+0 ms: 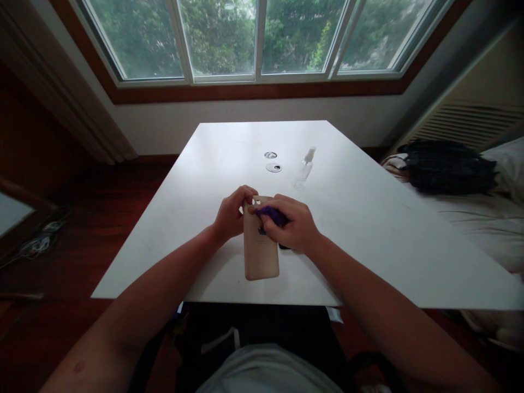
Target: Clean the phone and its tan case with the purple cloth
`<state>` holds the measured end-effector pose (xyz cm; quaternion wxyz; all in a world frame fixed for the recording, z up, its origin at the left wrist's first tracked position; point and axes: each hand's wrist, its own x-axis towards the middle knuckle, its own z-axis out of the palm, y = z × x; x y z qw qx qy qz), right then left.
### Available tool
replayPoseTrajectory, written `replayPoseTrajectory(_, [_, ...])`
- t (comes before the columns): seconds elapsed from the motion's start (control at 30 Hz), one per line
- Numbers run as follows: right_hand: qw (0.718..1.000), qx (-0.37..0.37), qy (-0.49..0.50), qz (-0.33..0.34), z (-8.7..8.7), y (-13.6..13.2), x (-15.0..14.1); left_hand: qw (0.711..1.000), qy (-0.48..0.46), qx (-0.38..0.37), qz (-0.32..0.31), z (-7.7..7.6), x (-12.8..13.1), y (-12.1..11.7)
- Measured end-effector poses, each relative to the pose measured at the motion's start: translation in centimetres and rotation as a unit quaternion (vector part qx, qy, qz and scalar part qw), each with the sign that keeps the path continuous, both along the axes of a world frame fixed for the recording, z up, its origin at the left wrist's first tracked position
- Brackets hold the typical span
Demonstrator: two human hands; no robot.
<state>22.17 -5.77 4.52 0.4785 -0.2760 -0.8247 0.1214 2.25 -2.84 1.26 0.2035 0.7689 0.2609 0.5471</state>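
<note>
My left hand (236, 214) grips the upper left edge of a beige phone case (261, 259), which is tilted up above the near part of the table. Bunched in the fingers of my right hand (295, 222) is a purple cloth (275, 216), pressed against the top of the case near its camera cutouts. A small dark logo shows on the case, partly covered by my right fingers. Under my right hand a dark-edged flat object (284, 247) lies on the table, mostly hidden; I cannot make out what it is.
On the white table (368, 229), a clear spray bottle (304, 170) stands beyond my right hand. Two small round flat pieces, one nearer (274, 167) and one farther (270, 155), lie left of it. A bed with a dark cloth bundle (448, 166) is at the right.
</note>
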Motion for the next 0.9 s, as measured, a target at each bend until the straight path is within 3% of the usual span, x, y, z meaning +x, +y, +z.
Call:
replayPoseTrajectory(0.07, [1.000,0.002,-0.003,-0.008,-0.02,0.00,-0.17,1.000,-0.014,0.000,-0.001,-0.06,-0.05,0.15])
replayPoseTrajectory(0.27, [0.989,-0.017,0.055,-0.137,-0.01,0.75,-0.54,0.999,-0.040,0.005,-0.018,-0.14,-0.13,0.53])
replayPoseTrajectory(0.43, [0.988,-0.017,0.074,-0.137,-0.13,0.89,-0.41,0.999,-0.038,0.024,-0.026,-0.21,-0.08,0.58])
replayPoseTrajectory(0.67, [0.999,0.023,0.022,-0.042,-0.25,0.15,-0.62,0.999,-0.040,0.035,-0.010,0.16,-0.10,0.31])
replayPoseTrajectory(0.9, [0.988,0.000,0.041,-0.149,-0.04,0.68,-0.62,0.999,-0.038,0.030,-0.010,0.07,-0.09,0.41])
